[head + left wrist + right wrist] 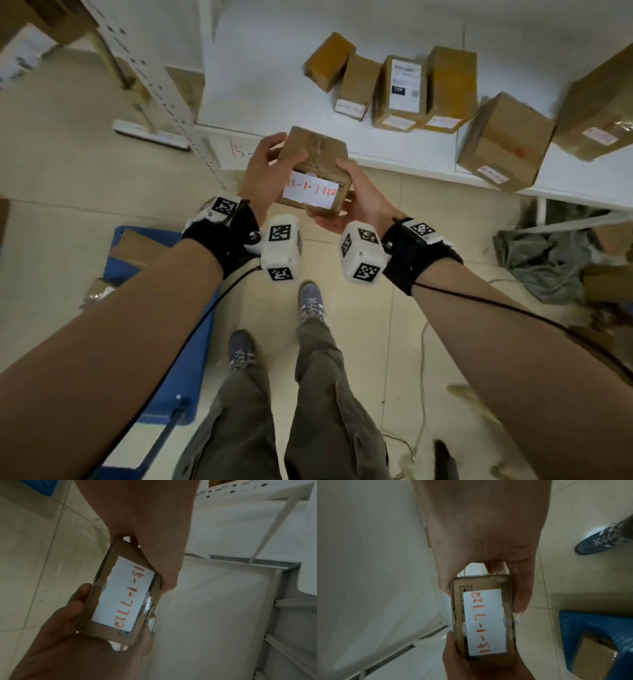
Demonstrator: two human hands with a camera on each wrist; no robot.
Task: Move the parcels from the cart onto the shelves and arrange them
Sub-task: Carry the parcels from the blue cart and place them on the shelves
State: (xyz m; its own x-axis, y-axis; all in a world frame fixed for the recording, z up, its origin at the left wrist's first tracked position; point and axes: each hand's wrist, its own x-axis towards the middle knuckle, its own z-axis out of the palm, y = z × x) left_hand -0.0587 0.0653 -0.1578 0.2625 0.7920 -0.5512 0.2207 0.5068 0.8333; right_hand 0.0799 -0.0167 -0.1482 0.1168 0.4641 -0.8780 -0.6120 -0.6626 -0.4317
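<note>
Both forearms fill the head view, where the left hand point(265, 171) and right hand point(356, 202) are clasped around the ends of a small parcel point(313, 171), held just short of the shelf point(260, 78) ahead. From the left wrist, its labelled face point(123, 595) is seen turned toward the person; from the right wrist, the cart point(590, 628) is seen behind, so the shelf is judged the nearer goal

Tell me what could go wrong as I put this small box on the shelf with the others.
The parcel is held by its ends between your left hand and right hand over bare floor; a slip would likely drop it. On the shelf, the standing boxes lean together, so a nudge might topple them. The large box overhangs the front edge and may fall if bumped.
</note>
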